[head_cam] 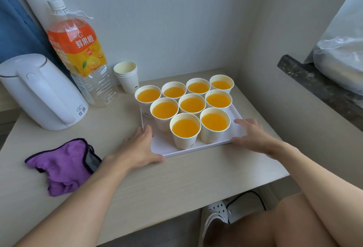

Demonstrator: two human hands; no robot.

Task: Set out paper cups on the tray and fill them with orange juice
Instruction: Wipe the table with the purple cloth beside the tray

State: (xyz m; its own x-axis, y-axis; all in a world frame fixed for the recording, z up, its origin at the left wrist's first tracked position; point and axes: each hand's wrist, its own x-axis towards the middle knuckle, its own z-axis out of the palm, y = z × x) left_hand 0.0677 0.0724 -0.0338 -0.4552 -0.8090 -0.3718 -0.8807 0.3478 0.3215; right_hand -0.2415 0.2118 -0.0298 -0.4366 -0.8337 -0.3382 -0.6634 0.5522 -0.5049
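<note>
A white tray (163, 144) lies on the light wooden table and carries several white paper cups (185, 131), each filled with orange juice almost to the rim. My left hand (140, 146) wraps the tray's front left corner, thumb along the front edge and fingers along the left side. At the front right corner, my right hand (250, 136) has its fingers over the rim. The juice bottle (78, 50) stands capped at the back left and looks nearly empty. A short stack of empty paper cups (126, 78) stands between the bottle and the tray.
A white electric kettle (39, 93) stands at the left and a purple cloth (62, 166) lies in front of it. Walls close in behind and to the right, where a dark stone ledge (314, 82) holds a clear plastic bag (341, 60). The table's front edge is near my knees.
</note>
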